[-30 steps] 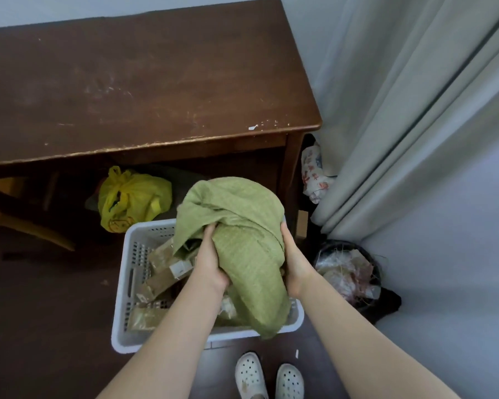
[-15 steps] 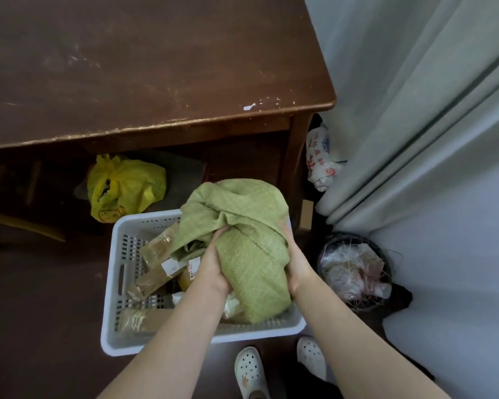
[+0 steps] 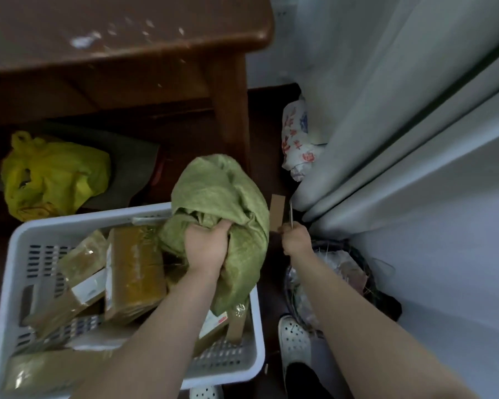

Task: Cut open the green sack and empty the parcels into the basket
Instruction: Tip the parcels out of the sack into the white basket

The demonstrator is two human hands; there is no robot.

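Left hand (image 3: 206,246) grips green sack (image 3: 222,203) over basket (image 3: 15,240); parcels (image 3: 134,266) inside.

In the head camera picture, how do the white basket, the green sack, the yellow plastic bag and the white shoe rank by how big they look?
Largest to smallest, as they look:
1. White basket
2. Green sack and yellow plastic bag: too alike to rank, and the bag lies farther from the camera
3. White shoe
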